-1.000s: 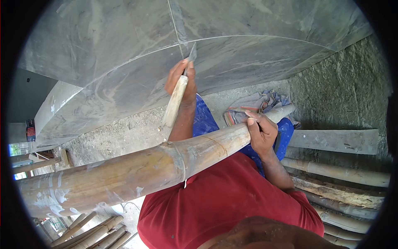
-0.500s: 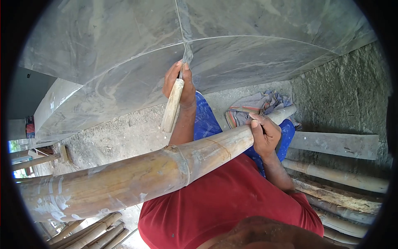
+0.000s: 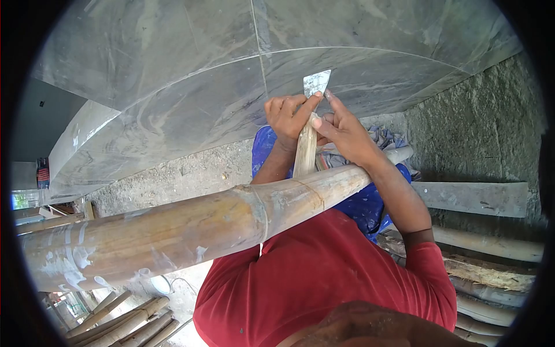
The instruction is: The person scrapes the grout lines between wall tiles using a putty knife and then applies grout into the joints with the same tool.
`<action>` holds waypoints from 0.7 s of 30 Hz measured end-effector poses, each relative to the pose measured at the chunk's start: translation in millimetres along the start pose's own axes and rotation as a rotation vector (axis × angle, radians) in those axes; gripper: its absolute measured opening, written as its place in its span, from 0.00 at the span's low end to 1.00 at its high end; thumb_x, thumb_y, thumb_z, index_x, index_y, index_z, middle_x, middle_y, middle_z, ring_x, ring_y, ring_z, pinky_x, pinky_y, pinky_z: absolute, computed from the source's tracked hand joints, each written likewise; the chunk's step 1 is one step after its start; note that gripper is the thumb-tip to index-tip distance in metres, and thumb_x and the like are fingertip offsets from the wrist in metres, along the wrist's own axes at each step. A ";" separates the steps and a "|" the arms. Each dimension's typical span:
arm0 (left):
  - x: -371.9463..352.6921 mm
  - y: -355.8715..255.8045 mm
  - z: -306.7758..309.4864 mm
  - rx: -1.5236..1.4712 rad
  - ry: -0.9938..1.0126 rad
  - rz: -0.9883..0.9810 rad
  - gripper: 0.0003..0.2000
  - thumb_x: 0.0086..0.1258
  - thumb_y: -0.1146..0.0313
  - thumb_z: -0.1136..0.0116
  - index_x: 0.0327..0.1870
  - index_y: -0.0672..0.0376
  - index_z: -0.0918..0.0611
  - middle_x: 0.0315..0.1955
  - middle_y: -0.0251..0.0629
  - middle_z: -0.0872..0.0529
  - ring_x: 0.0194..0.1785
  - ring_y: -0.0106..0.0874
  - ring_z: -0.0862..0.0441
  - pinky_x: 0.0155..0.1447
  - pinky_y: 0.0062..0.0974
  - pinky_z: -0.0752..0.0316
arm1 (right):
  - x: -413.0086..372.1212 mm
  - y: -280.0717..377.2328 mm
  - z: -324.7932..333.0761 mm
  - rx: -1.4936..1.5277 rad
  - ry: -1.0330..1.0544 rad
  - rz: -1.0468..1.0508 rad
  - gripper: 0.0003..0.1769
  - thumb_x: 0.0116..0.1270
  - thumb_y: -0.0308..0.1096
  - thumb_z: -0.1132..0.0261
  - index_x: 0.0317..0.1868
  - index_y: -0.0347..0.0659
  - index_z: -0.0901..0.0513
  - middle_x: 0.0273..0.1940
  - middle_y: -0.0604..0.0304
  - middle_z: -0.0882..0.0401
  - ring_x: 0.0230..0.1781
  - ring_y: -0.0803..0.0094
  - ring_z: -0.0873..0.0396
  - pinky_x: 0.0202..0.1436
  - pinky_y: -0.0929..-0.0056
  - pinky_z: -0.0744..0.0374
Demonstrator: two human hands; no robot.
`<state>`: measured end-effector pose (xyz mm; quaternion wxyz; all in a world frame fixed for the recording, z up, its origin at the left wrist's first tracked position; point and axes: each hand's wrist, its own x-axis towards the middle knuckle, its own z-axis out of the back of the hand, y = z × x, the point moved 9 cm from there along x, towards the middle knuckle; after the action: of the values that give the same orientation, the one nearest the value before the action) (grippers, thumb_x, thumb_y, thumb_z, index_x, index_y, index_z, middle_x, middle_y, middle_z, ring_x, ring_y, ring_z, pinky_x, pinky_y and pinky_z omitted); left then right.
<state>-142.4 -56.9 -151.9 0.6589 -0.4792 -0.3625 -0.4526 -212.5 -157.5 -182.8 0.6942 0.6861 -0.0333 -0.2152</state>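
My left hand is closed around a putty knife with a rough wooden handle. The knife's flat metal blade points up and is smeared with whitish paste. My right hand is beside the knife, with its index finger stretched out to the blade's edge and its thumb next to the handle. The other right fingers are curled and partly hidden. Beyond both hands curves a grey marbled tile surface with pale joint lines. A thick bamboo pole crosses in front of my body under the forearms.
On the right, a rough cement wall rises above a board and several bamboo poles. A crumpled cloth lies behind my right forearm. More poles lie at the lower left, near a white round container.
My left hand has drawn the putty knife away from the tile joint and moved right. My right hand has left the bamboo pole and come up to the blade, which now shows its flat side.
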 end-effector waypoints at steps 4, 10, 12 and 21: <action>6.7 10.0 5.6 -0.069 0.025 -0.024 0.18 0.55 0.66 0.31 0.49 0.53 0.09 0.39 0.29 0.14 0.36 0.31 0.20 0.37 0.33 0.30 | 12.3 4.0 -9.6 0.071 0.011 0.039 0.45 0.78 0.32 0.37 0.83 0.33 0.57 0.44 0.58 0.18 0.39 0.77 0.19 0.44 0.75 0.16; 2.3 30.3 43.2 -0.019 -0.025 -0.156 0.24 0.62 0.75 0.25 0.60 0.60 0.18 0.61 0.52 0.18 0.57 0.43 0.15 0.57 0.38 0.18 | -6.2 63.4 18.3 0.101 -0.248 0.413 0.41 0.72 0.19 0.44 0.83 0.36 0.48 0.50 0.51 0.17 0.43 0.73 0.16 0.43 0.72 0.13; 9.1 63.7 71.1 0.072 -0.129 -0.112 0.24 0.64 0.74 0.25 0.62 0.61 0.19 0.65 0.54 0.22 0.61 0.47 0.16 0.62 0.40 0.18 | -20.3 89.2 35.5 0.190 -0.220 0.501 0.40 0.71 0.18 0.44 0.82 0.36 0.45 0.50 0.51 0.18 0.43 0.72 0.16 0.44 0.71 0.13; 148.0 114.1 193.1 0.447 -0.426 -0.355 0.30 0.72 0.47 0.33 0.67 0.60 0.22 0.71 0.58 0.31 0.77 0.54 0.35 0.74 0.53 0.32 | -21.4 113.8 -5.1 -1.535 -0.281 0.904 0.40 0.66 0.26 0.31 0.78 0.53 0.30 0.38 0.62 0.26 0.30 0.70 0.21 0.27 0.69 0.18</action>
<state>5.3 106.4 2.1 0.5683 -0.3365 -0.6592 -0.3595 -201.3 -149.2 -67.7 0.9692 -0.0772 -0.2316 0.0334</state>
